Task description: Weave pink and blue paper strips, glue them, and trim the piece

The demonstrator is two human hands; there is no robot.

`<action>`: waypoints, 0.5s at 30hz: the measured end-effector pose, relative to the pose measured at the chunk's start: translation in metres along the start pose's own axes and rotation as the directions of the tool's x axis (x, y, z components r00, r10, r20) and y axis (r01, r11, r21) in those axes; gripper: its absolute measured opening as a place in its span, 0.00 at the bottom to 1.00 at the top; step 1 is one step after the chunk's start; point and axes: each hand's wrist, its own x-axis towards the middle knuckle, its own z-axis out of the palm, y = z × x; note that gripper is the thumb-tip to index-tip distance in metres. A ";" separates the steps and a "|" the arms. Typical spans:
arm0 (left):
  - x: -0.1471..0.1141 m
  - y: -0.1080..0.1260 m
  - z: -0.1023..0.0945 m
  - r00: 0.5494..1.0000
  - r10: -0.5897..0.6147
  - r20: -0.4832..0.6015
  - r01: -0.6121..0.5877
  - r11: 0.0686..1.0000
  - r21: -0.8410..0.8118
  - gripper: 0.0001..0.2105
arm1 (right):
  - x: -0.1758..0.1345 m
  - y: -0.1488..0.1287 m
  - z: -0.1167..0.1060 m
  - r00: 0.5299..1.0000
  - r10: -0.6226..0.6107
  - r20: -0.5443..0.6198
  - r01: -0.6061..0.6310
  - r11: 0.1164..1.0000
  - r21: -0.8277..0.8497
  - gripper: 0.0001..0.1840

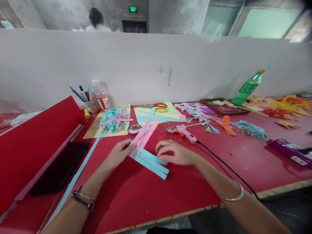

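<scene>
Blue and pink strips (149, 166), their crossing partly behind left-hand fingers (127, 149).

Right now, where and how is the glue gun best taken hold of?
Probably by the handle, with the right hand coming from the near right: the glue gun lies on the table, handle slanting toward the person's right, nozzle pointing left, and the cord trails from the handle's end.

The paper strips (149, 166) are light blue and pink, the tabletop (151, 198) red, the glue gun (182, 130) pale pink.
</scene>
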 end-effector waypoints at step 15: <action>0.006 -0.016 -0.003 0.999 0.047 0.026 -0.053 0.921 0.386 0.16 | -0.001 0.007 0.001 0.988 0.085 0.132 -0.073 0.993 -0.096 0.10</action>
